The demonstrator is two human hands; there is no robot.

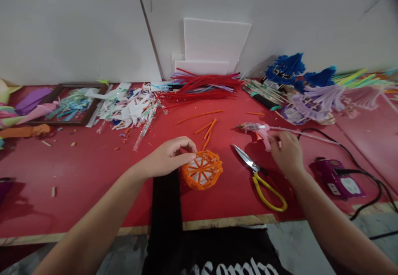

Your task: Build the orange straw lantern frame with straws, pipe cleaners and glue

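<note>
Between the thumb and fingers of my left hand [174, 155] is the left rim of a round piece made of orange pipe cleaners [203, 169], with spokes crossing over a white disc. My right hand [287, 153] has its curled fingers on the handle of a pink hot glue gun [264, 134]; a clear glue stick [304, 134] sticks out of its back end. Scissors with yellow and red handles [253, 167] lie between my hands, blades pointing up and left. Short orange pipe cleaner pieces [211, 129] are just beyond the round piece.
Red pipe cleaners [205, 86] are bundled along the wall. Paper scraps [133, 107] and a brown frame [85, 117] are at left. Blue and lilac pleated pieces [323, 97] stand at back right. A purple power box [340, 179] with black cables is at right.
</note>
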